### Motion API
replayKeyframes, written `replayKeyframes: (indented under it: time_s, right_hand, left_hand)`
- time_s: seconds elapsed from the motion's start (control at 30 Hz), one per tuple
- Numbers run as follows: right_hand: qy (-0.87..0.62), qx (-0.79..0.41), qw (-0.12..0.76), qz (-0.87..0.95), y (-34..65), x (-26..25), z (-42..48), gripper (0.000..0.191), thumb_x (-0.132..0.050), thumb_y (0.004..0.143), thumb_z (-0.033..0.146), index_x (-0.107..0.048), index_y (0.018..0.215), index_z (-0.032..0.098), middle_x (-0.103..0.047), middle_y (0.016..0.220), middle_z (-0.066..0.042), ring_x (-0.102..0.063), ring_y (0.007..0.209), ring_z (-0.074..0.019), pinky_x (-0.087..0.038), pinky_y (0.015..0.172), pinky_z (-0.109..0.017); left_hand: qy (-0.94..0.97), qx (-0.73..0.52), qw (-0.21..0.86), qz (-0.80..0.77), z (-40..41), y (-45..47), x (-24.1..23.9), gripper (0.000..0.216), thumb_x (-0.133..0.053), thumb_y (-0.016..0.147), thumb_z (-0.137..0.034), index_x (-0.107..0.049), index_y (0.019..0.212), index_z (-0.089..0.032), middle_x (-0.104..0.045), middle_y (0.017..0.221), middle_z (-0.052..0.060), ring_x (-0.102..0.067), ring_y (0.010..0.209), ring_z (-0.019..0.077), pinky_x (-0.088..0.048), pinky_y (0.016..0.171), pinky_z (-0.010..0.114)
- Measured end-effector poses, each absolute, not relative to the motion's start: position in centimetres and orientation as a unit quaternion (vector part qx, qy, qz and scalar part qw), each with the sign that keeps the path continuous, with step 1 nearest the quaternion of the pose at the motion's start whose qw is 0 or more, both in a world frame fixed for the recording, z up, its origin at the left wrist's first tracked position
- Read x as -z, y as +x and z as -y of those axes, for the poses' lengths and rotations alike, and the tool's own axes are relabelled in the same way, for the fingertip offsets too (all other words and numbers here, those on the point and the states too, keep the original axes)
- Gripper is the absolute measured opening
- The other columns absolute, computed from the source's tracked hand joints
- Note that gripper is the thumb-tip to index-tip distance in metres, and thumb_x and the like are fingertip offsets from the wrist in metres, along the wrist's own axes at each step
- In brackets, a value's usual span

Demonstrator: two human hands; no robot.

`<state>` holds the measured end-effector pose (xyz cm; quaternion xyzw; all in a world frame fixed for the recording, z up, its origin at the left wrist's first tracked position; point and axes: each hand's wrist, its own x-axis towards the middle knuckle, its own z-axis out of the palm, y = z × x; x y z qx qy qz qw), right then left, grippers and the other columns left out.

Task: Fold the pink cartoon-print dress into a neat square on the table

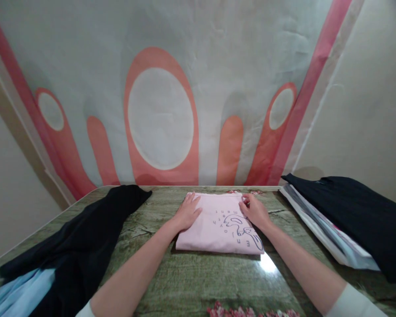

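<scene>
A folded pink shirt (218,224) lies on the green table (198,277). The left hand (187,212) rests flat on it, and the right hand (254,211) pinches its far corner. Dark clothes (86,237) lie on the left side, and a stack of folded clothes (346,229) on the right.

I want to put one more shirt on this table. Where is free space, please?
Bare table lies in front of the folded pink shirt, between the forearms. A narrower strip runs between it and the black garment. The right side is crowded by a stacked pile. Left hand and right hand rest on the shirt.
</scene>
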<state>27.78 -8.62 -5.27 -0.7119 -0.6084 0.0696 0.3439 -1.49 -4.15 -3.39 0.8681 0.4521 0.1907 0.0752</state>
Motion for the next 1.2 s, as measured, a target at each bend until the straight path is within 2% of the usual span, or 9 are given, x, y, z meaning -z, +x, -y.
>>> replayKeyframes:
  time_s: [0.17, 0.33, 0.5, 0.6, 0.8, 0.9, 1.0, 1.1, 1.2]
  right_hand:
    - [-0.701, -0.088, 0.356, 0.612, 28.1, 5.5, 8.5, 0.029, -0.050, 0.080, 0.033, -0.053, 0.105, 0.019, -0.066, 0.086, -0.004, -0.059, 0.075, -0.0177, -0.037, 0.061, -0.026]
    - [-0.684, -0.109, 0.398, 0.602, 28.7, 6.2, 8.0, 0.030, -0.049, 0.079, 0.035, -0.053, 0.104, 0.017, -0.066, 0.085, -0.005, -0.060, 0.069, -0.0173, -0.041, 0.061, -0.028]
    - [-0.669, -0.125, 0.431, 0.592, 29.1, 6.6, 7.5, 0.033, -0.051, 0.077, 0.034, -0.053, 0.104, 0.015, -0.065, 0.085, -0.006, -0.057, 0.060, -0.0147, -0.042, 0.057, -0.027]
    - [-0.665, -0.116, 0.439, 0.593, 29.2, 6.6, 7.4, 0.031, -0.050, 0.078, 0.032, -0.054, 0.103, 0.015, -0.065, 0.086, -0.006, -0.057, 0.059, -0.0140, -0.043, 0.058, -0.027]
    - [-0.688, -0.113, 0.415, 0.585, 29.5, 6.6, 6.7, 0.026, -0.053, 0.076, 0.026, -0.058, 0.099, 0.015, -0.066, 0.085, -0.006, -0.060, 0.072, -0.0168, -0.044, 0.067, -0.028]
    - [-0.698, -0.128, 0.415, 0.569, 29.7, 6.8, 6.2, 0.024, -0.055, 0.075, 0.025, -0.060, 0.095, 0.013, -0.066, 0.083, -0.007, -0.061, 0.075, -0.0176, -0.044, 0.069, -0.029]
    - [-0.691, -0.146, 0.438, 0.557, 29.8, 6.9, 5.8, 0.022, -0.058, 0.073, 0.026, -0.061, 0.090, 0.013, -0.066, 0.078, -0.007, -0.061, 0.072, -0.0178, -0.045, 0.067, -0.029]
    - [-0.678, -0.159, 0.476, 0.538, 29.9, 7.0, 5.8, 0.023, -0.059, 0.071, 0.027, -0.060, 0.089, 0.013, -0.065, 0.077, -0.007, -0.061, 0.069, -0.0178, -0.047, 0.064, -0.029]
    - [-0.676, -0.155, 0.504, 0.515, 30.2, 6.8, 6.1, 0.029, -0.050, 0.077, 0.031, -0.057, 0.097, 0.011, -0.065, 0.087, -0.010, -0.061, 0.067, -0.0173, -0.048, 0.061, -0.029]
  left_hand:
    - [0.771, -0.339, 0.070, -0.535, 1.5, -3.0, 3.5, 0.030, -0.050, 0.079, -0.016, -0.055, 0.108, -0.012, -0.058, 0.108, 0.012, -0.052, 0.105, 0.0199, -0.038, 0.095, 0.033]
    - [0.719, -0.366, 0.175, -0.564, -0.2, -3.2, 4.0, 0.030, -0.053, 0.081, -0.025, -0.054, 0.110, -0.014, -0.062, 0.083, 0.004, -0.059, 0.076, 0.0155, -0.047, 0.074, 0.028]
    - [0.737, -0.418, 0.223, -0.483, -0.2, -2.2, 3.6, 0.034, -0.049, 0.082, -0.016, -0.052, 0.115, -0.015, -0.064, 0.090, 0.004, -0.060, 0.080, 0.0137, -0.047, 0.074, 0.024]
    - [0.752, -0.431, 0.184, -0.464, 0.1, -2.1, 3.5, 0.032, -0.047, 0.082, -0.014, -0.055, 0.112, -0.016, -0.063, 0.101, 0.004, -0.058, 0.089, 0.0145, -0.045, 0.083, 0.025]
    - [0.782, -0.336, 0.099, -0.517, 0.6, -2.4, 3.0, 0.039, -0.050, 0.079, -0.015, -0.053, 0.118, -0.017, -0.058, 0.116, 0.008, -0.052, 0.107, 0.0207, -0.038, 0.095, 0.034]
    - [0.798, -0.305, 0.046, -0.517, 2.4, -1.3, 1.4, 0.051, -0.055, 0.079, -0.022, -0.044, 0.129, -0.018, -0.048, 0.129, 0.010, -0.041, 0.120, 0.0252, -0.029, 0.101, 0.040]
    - [0.878, -0.225, 0.084, -0.414, 6.3, 1.4, -0.3, 0.051, -0.053, 0.083, -0.036, -0.042, 0.131, -0.021, -0.047, 0.132, 0.009, -0.040, 0.122, 0.0247, -0.026, 0.103, 0.039]
    - [0.941, -0.156, 0.135, -0.267, 11.0, 4.5, -1.1, 0.048, -0.039, 0.089, -0.047, -0.039, 0.133, -0.028, -0.040, 0.138, 0.006, -0.034, 0.127, 0.0240, -0.022, 0.104, 0.040]
    - [0.962, -0.108, 0.114, -0.222, 14.3, 6.3, -0.7, 0.048, -0.028, 0.092, -0.049, -0.033, 0.136, -0.031, -0.035, 0.141, 0.005, -0.030, 0.130, 0.0247, -0.017, 0.105, 0.046]
